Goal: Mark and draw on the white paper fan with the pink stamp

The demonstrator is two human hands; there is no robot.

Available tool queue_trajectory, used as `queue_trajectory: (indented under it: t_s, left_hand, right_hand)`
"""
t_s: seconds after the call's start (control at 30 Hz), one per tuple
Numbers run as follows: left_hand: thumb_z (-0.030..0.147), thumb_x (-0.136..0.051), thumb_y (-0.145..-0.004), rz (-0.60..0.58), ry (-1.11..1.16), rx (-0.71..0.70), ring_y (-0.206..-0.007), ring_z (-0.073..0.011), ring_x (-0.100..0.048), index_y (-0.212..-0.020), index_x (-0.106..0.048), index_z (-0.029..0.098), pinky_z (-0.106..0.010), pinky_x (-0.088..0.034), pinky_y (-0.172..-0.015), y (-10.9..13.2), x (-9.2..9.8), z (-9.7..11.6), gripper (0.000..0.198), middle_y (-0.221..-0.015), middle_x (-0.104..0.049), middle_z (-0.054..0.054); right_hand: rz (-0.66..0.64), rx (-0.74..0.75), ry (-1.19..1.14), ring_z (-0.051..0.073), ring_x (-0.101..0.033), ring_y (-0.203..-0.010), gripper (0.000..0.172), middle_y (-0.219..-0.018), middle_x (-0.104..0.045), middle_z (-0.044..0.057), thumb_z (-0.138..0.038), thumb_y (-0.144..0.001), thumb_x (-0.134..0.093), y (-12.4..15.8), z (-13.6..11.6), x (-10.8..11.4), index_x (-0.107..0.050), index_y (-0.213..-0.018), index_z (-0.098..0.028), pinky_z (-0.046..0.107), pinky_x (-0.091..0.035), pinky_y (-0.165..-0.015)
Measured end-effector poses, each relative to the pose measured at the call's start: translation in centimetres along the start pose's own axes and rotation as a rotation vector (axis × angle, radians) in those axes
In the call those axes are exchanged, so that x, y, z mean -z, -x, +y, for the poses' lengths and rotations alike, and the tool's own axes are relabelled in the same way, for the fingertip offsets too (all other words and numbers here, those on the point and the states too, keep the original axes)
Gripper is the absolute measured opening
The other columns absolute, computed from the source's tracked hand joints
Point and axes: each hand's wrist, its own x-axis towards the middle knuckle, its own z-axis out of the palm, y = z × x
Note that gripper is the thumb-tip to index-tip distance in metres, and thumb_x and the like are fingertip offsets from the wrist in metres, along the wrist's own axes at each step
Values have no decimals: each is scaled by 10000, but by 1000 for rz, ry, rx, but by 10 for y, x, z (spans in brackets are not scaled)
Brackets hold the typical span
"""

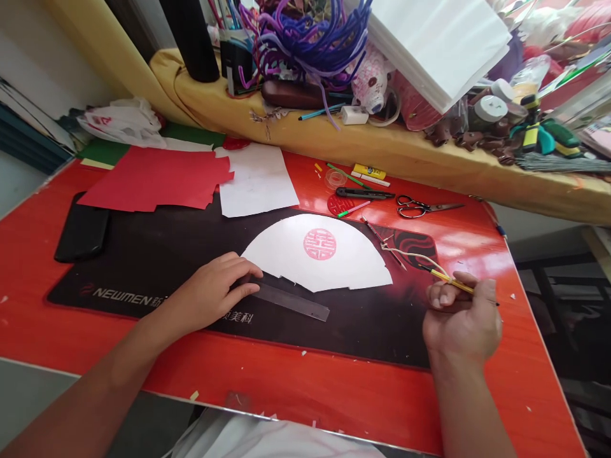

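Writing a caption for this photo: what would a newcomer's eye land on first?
The white fan-shaped paper on the black desk mat catches the eye first, with a pink round motif at its centre. The left hand rests on a translucent ruler along its lower edge, and the right hand holds a yellow pencil.

White paper stack (436, 48), cut off above

Camera's on my head, facing forward and down, close in over the near edge of the red desk (286, 381), my left hand (210, 296) and right hand (461, 324) low in frame, yellow cloth-covered shelf (382, 149) across the top.
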Motion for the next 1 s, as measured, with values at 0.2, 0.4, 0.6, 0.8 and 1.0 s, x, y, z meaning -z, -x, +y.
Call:
queue_trajectory:
  t_s: [0.2,0.4,0.6,0.8,1.0]
  left_hand:
    - [482,-631,-1106,54,-147,-124,-1054,-278,-679,-1299,-719,252,-400,-568,-929,-2,-2,-7,313,-1136,-749,-76]
    - [200,-565,-1110,178,-388,-297,-1044,-276,-735,-1255,-764,235,-435,-575,-957,-5,-3,-10,249,-1125,-795,-94]
    - [102,-601,-1073,295,-463,-390,-1191,-270,-755,-1126,-795,271,-436,-570,-1041,-7,-3,-15,263,-1253,-826,-62]
    - [124,-638,-1063,346,-432,-385,-1042,-246,-786,-1184,-800,294,-420,-629,-964,0,-8,-24,264,-1110,-842,-48]
    - [108,-661,-1052,364,-480,-407,-1057,-250,-791,-1240,-796,295,-425,-647,-978,4,-14,-30,297,-1136,-840,-56]
  right_hand:
    - [-7,-56,73,138,-485,-477,409,-488,-521,-50,-576,-968,-775,19,1,5,-773,-852,-183,307,-436,-548]
    - [-34,-69,62,135,-474,-481,417,-495,-517,-56,-590,-982,-775,22,3,7,-762,-873,-188,308,-422,-549]
    - [-5,-85,52,134,-467,-488,403,-495,-520,-52,-582,-972,-787,27,4,9,-771,-865,-194,299,-418,-542]
    - [-19,-100,82,138,-487,-495,430,-500,-537,-45,-612,-949,-819,45,4,4,-786,-869,-190,306,-433,-544]
    - [-87,-157,70,137,-497,-471,476,-476,-532,-45,-666,-902,-863,60,5,-12,-810,-870,-194,291,-415,-515]
